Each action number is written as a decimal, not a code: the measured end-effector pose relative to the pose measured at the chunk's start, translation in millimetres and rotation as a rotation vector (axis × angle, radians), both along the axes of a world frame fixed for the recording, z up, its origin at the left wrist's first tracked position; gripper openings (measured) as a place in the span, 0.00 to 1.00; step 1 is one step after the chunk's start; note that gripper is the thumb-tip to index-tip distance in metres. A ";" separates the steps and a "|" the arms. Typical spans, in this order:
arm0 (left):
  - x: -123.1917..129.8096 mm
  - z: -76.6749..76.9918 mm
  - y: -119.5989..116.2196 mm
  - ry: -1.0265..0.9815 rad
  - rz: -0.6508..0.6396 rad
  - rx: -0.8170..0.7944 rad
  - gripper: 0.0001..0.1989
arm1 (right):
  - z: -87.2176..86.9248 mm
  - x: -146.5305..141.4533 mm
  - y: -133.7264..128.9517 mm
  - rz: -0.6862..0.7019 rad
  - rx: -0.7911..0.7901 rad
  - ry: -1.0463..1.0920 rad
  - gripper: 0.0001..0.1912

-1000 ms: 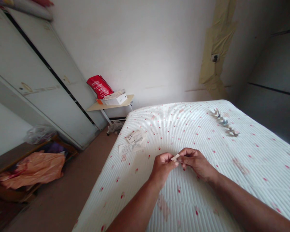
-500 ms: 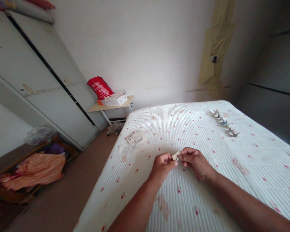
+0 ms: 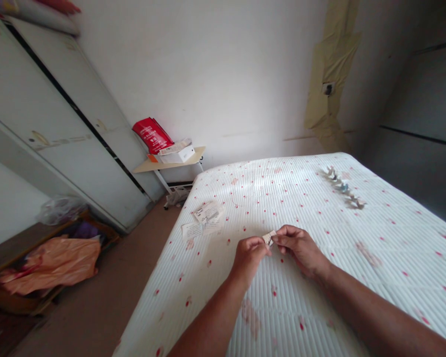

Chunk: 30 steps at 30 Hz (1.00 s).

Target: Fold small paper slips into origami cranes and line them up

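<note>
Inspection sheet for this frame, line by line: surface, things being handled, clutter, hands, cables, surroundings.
Surface: ribbed white bed cover, red-spotted.
Things handled: small folded printed paper; loose printed paper pieces lie on the left, a row of small figures, apparently folded paper, far right.
Clutter: red bag and white box on side table; crumpled orange material at lower left.
Hands: left hand and right hand both grip the folded paper.
Cables: nothing seen.
Surroundings: white wall, wall socket, pale cabinet.
</note>
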<state>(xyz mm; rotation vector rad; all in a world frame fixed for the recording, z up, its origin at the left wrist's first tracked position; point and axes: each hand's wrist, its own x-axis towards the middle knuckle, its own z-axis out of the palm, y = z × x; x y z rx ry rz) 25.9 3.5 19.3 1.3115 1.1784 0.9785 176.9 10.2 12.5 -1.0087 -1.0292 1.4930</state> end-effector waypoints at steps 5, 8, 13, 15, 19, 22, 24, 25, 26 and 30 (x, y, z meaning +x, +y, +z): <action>2.0 -0.5 -0.7 0.045 0.023 0.006 0.09 | 2.5 -1.4 -0.7 -0.006 0.010 -0.006 0.10; 3.1 -0.6 -1.0 0.098 0.046 0.012 0.09 | 3.0 -1.8 -0.7 -0.012 0.004 -0.009 0.10; 4.4 0.5 -1.2 0.106 0.056 0.037 0.08 | 2.1 -1.8 -0.7 -0.017 -0.005 0.007 0.10; 4.1 0.1 -1.3 0.098 0.052 0.044 0.07 | 1.6 -1.8 -0.7 -0.015 -0.011 0.017 0.10; 3.1 -1.5 -1.6 0.102 0.064 0.080 0.07 | 1.4 -2.4 -0.8 0.008 -0.004 0.041 0.10; 3.5 -3.3 -1.8 0.127 0.078 0.135 0.08 | 2.3 -3.0 -0.9 0.022 -0.003 0.041 0.10; 4.4 -5.2 -1.6 0.170 0.097 0.196 0.08 | 3.0 -3.3 -0.8 0.019 -0.009 0.033 0.10; 4.8 -6.2 -1.3 0.193 0.106 0.226 0.08 | 3.3 -3.4 -0.6 0.014 -0.011 0.032 0.10; 5.2 -7.3 -1.0 0.213 0.108 0.245 0.08 | 3.5 -3.5 -0.4 0.010 -0.012 0.033 0.10; 5.9 -9.2 0.7 0.203 0.061 0.197 0.09 | 4.2 -3.5 0.0 -0.006 -0.011 0.054 0.11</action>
